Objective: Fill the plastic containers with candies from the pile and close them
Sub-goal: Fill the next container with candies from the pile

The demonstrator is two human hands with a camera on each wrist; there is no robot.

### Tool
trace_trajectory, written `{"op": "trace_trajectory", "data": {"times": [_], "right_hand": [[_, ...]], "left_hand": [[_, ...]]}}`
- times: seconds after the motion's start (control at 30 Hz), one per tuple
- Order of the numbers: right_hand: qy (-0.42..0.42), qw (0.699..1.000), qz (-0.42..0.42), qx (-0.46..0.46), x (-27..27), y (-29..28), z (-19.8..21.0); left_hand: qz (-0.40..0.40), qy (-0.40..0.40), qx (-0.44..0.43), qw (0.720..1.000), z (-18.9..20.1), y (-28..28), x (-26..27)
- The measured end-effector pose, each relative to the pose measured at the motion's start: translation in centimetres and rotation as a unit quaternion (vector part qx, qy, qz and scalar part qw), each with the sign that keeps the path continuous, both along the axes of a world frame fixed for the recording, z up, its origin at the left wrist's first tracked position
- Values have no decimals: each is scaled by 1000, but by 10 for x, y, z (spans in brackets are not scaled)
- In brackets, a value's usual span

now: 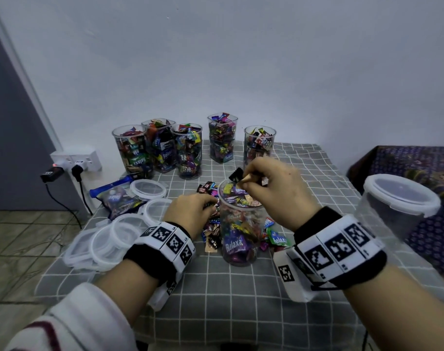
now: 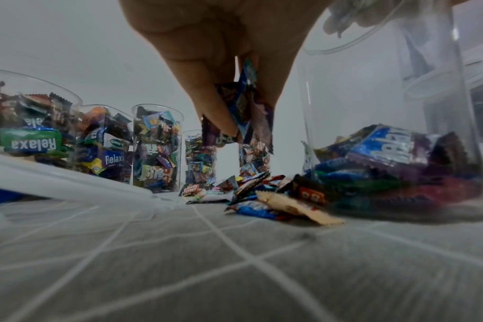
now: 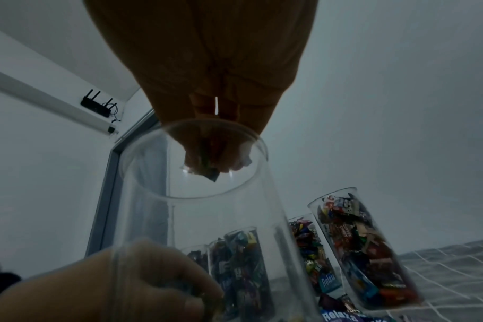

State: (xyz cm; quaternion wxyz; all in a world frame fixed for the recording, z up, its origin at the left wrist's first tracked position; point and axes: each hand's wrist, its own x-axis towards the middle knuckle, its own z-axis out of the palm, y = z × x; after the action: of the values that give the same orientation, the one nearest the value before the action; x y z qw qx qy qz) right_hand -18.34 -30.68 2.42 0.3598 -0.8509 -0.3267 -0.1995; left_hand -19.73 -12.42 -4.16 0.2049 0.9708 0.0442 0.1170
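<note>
A tall clear container holding mixed wrapped candies stands open in the middle of the table. Loose candies, the pile, lie around its base. My right hand hovers just over the container's mouth, fingers bunched and pinching a few candies. My left hand is low beside the container's left wall, above the pile, fingertips pinching several candies.
Several filled, lidless containers stand along the back edge by the wall. Clear lids and a blue candy bag lie at the left. An empty lidded container stands at the right. Grey checked cloth covers the table.
</note>
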Motion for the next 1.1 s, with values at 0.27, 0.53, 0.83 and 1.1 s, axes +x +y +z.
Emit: {"op": "trace_trajectory", "data": {"times": [0.27, 0.53, 0.83, 1.1], "right_hand": [[-34, 998, -1, -51, -6, 0, -3], [154, 987, 4, 39, -19, -14, -17], [317, 925, 116, 175, -11, -13, -43], [303, 919, 144, 206, -8, -15, -50]], "left_hand": [[-4, -10, -4, 1000, 3, -1, -3], [-11, -45, -43, 998, 11, 3, -14], [-5, -220, -178, 959, 68, 3, -19], [-110, -195, -189, 956, 88, -36, -15]]}}
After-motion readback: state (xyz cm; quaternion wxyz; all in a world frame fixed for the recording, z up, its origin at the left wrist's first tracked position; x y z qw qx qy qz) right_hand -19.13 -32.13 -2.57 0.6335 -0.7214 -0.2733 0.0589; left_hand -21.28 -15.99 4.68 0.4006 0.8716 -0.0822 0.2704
